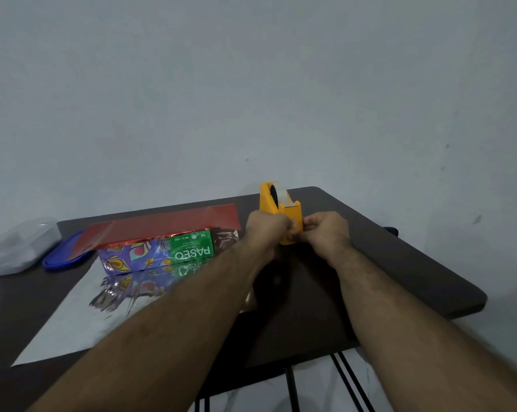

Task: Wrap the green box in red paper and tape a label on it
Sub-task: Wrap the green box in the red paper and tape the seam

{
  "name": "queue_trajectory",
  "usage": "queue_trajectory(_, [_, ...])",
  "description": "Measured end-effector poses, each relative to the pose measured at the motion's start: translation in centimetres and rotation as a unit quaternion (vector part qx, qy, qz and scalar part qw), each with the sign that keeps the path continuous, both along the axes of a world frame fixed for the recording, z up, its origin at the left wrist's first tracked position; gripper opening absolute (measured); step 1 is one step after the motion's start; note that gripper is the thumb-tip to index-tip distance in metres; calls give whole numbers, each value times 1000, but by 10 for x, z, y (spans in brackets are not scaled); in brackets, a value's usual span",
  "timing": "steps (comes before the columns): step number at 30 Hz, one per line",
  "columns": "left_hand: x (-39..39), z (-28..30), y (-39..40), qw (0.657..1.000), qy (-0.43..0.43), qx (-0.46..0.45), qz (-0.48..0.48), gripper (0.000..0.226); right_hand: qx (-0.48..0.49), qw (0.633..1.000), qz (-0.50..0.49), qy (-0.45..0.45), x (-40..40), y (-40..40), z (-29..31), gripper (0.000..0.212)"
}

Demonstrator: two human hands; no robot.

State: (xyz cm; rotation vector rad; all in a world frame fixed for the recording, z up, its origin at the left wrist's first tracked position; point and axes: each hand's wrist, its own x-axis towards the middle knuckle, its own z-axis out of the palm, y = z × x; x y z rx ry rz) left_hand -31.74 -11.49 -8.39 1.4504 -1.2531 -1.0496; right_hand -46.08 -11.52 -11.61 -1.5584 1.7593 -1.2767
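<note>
Dark brown, the surface carries everything here. The paper lies spread on it, pale side up, its far flap showing red where it folds over the box. The box sits on the paper left of my hands, near the far edge; one end shows green with white lettering, the rest is covered in a shiny purple patterned wrap. Beyond it, at the left, are a clear tub and a blue lid.

Both my hands are at the yellow dispenser, just right of the box. My left hand grips its body, fingers curled round it. My right hand pinches at its front edge, I judge on the tape end, though the tape itself is too small to make out.

To do this well, I should hold the dispenser firmly down, draw out a short strip, and tear it against the cutter without letting it curl back on itself.
</note>
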Motion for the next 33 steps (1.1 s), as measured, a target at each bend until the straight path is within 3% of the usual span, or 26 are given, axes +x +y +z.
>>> queue_trajectory(6, [41, 44, 2, 990, 3, -28, -135, 8, 11, 1000, 1, -14, -2, 3, 1, 53])
queue_trajectory(10, [96, 78, 18, 974, 2, -97, -205, 15, -34, 995, -64, 65, 8, 10, 3, 54])
queue_trajectory(15, [175, 102, 42, 968, -93, -112, -206, 11, -312, 920, -116, 210, 48, 19, 22, 29])
queue_trajectory(17, [205, 107, 51, 966, -139, -102, -193, 11, -370, 900, -112, 203, 83, 24, 39, 21])
queue_trajectory(18, [215, 109, 54, 965, -155, -97, -188, 10, -370, 909, -91, 171, 101, 28, 50, 16])
queue_trajectory(21, [245, 111, 64, 972, -161, -77, -153, 14, -228, 969, 85, -32, 159, 40, 83, 13])
queue_trajectory(23, [261, 112, 72, 974, -166, -74, -135, 19, -104, 969, 174, -140, 190, 47, 100, 19])
queue_trajectory(28, [292, 113, 83, 966, -221, -72, -112, 12, -10, 954, 272, -127, 231, 63, 115, 18])
queue_trajectory(33, [313, 111, 88, 957, -263, -53, -110, 12, 25, 954, 285, -90, 261, 59, 113, 27])
